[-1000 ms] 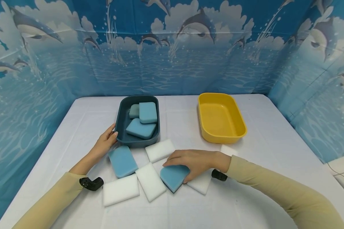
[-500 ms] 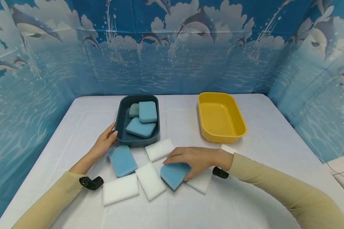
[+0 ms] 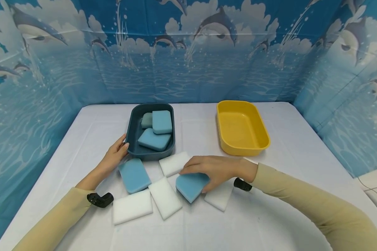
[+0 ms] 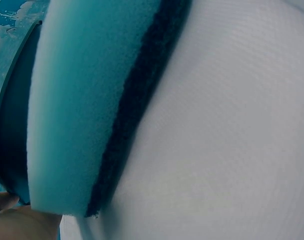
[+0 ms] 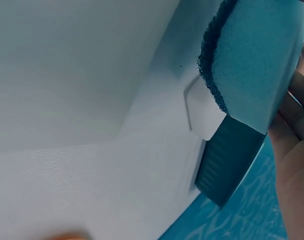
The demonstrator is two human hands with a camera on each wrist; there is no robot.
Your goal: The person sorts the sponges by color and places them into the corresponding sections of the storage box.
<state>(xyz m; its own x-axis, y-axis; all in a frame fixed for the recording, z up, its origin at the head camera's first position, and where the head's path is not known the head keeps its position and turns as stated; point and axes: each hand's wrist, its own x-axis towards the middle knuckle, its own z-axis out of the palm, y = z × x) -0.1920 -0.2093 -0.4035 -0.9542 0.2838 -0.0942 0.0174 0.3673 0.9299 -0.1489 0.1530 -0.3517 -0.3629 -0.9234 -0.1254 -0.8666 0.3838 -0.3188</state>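
Observation:
My right hand (image 3: 218, 169) pinches a blue sponge (image 3: 191, 186) with a dark scouring layer underneath. The sponge hangs slightly above the table, and the right wrist view shows its rough edge (image 5: 211, 55). With fingers fairly straight, my left hand (image 3: 112, 156) rests against the left side and near corner of a dark teal bin (image 3: 129, 136). Inside that bin lie three sponges, the nearest a blue sponge (image 3: 154, 140). Another blue sponge (image 3: 134, 176) lies just in front of the bin, close to my left wrist; it fills much of the left wrist view.
White sponge pads lie around the held sponge: one pad (image 3: 133, 207) at the left, one pad (image 3: 165, 198) in the middle, one pad (image 3: 174, 164) by the bin and one pad (image 3: 219, 197) under my right wrist. A yellow bin (image 3: 243, 123) stands at the back right.
My right hand has risen a little and moved away from me with the blue sponge, uncovering more of the white pad beside it. The left hand and both bins stay put.

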